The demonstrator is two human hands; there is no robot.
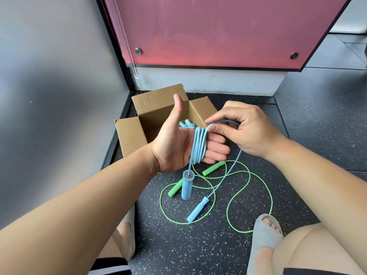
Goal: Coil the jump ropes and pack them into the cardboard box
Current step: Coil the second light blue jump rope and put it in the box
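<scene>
My left hand [174,141] is held palm up with the thumb raised, over the open cardboard box [156,108]. Several turns of the blue jump rope [198,145] are wound round its fingers. One blue handle [186,185] hangs below that hand. My right hand [248,130] pinches the free blue strand just right of the coil. The strand runs down to the other blue handle [198,210] on the floor. A green jump rope [249,175] lies loose on the floor, its handles [175,188] beneath the hands. A bit of blue rope [186,123] shows inside the box.
The box stands in a corner between a grey wall [59,76] on the left and a pink panel [208,32] behind. Its left flap [129,135] is folded out. My feet in grey slippers [264,235] rest on the dark speckled floor [198,251].
</scene>
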